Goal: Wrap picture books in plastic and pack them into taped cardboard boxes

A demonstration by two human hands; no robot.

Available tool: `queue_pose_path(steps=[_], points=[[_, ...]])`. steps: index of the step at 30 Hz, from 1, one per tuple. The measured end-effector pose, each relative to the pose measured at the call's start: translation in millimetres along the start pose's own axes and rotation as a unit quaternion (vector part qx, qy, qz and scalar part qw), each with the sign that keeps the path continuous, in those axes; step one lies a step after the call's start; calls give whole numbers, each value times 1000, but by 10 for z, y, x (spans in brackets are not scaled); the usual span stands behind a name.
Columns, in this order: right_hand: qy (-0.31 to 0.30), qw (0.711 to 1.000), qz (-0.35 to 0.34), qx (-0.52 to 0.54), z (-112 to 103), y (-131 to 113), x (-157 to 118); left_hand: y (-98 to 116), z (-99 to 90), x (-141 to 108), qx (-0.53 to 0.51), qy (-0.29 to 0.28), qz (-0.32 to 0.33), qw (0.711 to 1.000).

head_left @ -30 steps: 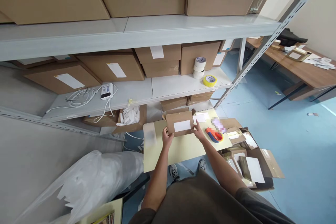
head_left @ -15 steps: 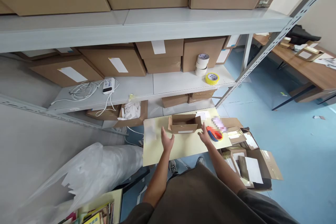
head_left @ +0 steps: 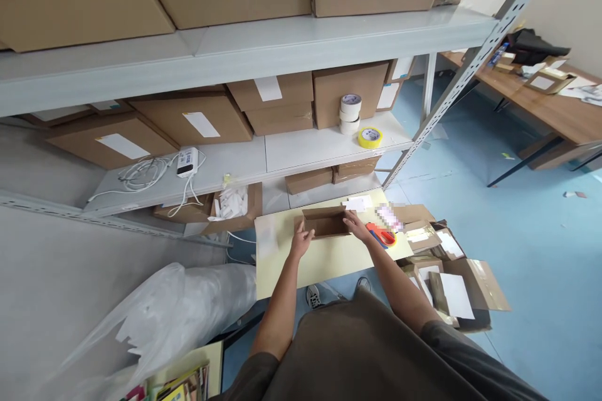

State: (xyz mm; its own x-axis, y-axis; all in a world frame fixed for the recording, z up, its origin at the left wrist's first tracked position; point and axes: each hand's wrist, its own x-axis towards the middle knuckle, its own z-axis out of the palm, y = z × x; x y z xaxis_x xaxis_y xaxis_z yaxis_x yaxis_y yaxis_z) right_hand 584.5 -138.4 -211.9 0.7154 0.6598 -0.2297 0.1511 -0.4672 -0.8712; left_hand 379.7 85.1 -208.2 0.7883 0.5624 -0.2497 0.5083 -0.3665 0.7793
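Note:
A small open cardboard box [head_left: 324,223] stands on the pale yellow table [head_left: 324,263], its top facing up and its inside looking bare. My left hand [head_left: 301,241] is at the box's left front corner, thumb and fingers closed on the cardboard. On the opposite side, my right hand [head_left: 355,225] grips the right wall near its edge. Right of the box lies a tape dispenser [head_left: 382,235] in red and blue, close to my right forearm. White papers [head_left: 358,203] lie behind my right hand.
Metal shelves [head_left: 301,153] with large cartons rise in front, holding white tape rolls [head_left: 350,114] and yellow tape [head_left: 370,137]. Opened cartons [head_left: 451,294] sit right of the table. A plastic-wrapped bundle [head_left: 197,301] is at the left. A brown desk [head_left: 531,106] stands far right.
Both hands have moved in from beside the box and taken hold of its sides. The box now shows more of its inside. The camera view has shifted slightly.

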Motion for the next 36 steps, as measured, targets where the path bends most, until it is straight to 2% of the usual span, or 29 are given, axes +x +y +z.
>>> queue_pose_path(steps=[3,6,9,13,16,21,27,32,36], points=[[-62,998,1,-19,-39,4,30,-86,25,-68,14,-29,7,999],[-98,989,-12,-106,-32,-101,138,-64,58,-54,63,-29,-19,997],[-96,975,-11,-198,20,-252,274,17,84,-13,112,-29,-33,993],[-85,952,40,-291,140,-411,442,122,114,-9,147,-20,-59,987],[-95,934,75,-335,239,-431,572,158,142,-38,162,0,-77,984],[-106,931,116,-330,343,-240,788,135,228,-84,167,41,-78,982],[-77,958,59,-269,316,-18,924,95,375,-124,145,95,-83,981],[-89,951,73,-286,282,-87,991,78,413,-147,135,86,-86,983],[-35,947,61,-314,427,-265,922,13,462,-210,126,84,-77,986]])
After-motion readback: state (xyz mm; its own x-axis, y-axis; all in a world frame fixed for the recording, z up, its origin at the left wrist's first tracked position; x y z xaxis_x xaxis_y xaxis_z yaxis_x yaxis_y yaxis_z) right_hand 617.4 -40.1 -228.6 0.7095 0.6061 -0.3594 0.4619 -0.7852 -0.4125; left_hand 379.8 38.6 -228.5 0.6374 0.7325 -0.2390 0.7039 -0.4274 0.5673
